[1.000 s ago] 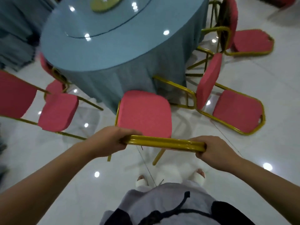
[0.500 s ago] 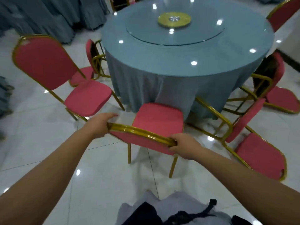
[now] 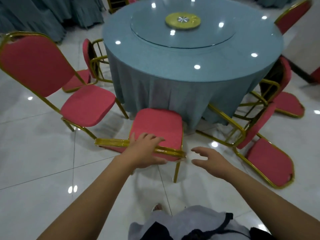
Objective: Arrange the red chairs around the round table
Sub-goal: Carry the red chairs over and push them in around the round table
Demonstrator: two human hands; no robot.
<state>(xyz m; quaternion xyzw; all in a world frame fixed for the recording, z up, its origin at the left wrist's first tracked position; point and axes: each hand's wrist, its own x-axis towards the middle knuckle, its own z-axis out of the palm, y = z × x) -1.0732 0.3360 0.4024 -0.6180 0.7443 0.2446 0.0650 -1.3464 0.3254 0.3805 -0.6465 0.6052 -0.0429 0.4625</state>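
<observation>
A red chair with a gold frame stands in front of me, its seat against the blue cloth of the round table. My left hand lies over the top rail of its back, thumb under, fingers spread over the rail. My right hand hovers just right of the rail's end, fingers apart, holding nothing. Another upright red chair stands to the left. A tipped chair lies on the floor at the right.
More tipped red chairs lie by the table at the left and the right. A glass turntable with a yellow disc tops the table. Blue draped tables stand at the back left. The tiled floor is white and glossy.
My right hand has let go of the chair's back rail and moved off to the right. My left hand has slid rightward along the rail. The view has moved closer to the chair.
</observation>
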